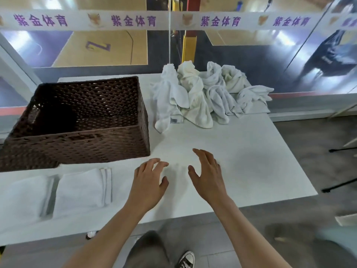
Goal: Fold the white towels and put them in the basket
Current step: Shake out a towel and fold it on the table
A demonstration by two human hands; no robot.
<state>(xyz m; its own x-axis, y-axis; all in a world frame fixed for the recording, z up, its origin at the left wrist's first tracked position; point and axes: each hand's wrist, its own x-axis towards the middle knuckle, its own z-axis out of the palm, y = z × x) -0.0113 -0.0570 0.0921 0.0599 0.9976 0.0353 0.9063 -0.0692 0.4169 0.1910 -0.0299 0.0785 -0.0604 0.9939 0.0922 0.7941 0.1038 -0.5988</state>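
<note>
A heap of crumpled white towels (204,95) lies at the far side of the white table (251,161). The dark brown woven basket (87,144) stands at the left and looks empty inside. Two folded white towels lie side by side near the front left edge: one (83,188) next to my left hand, the other (23,200) further left. My left hand (149,182) and my right hand (207,175) hover over the bare table middle, fingers spread, holding nothing.
A glass wall with a white banner of purple characters (173,21) runs behind the table. The table's right edge drops to grey floor, where black tripod legs (340,184) stand. My shoe (186,260) shows below the front edge.
</note>
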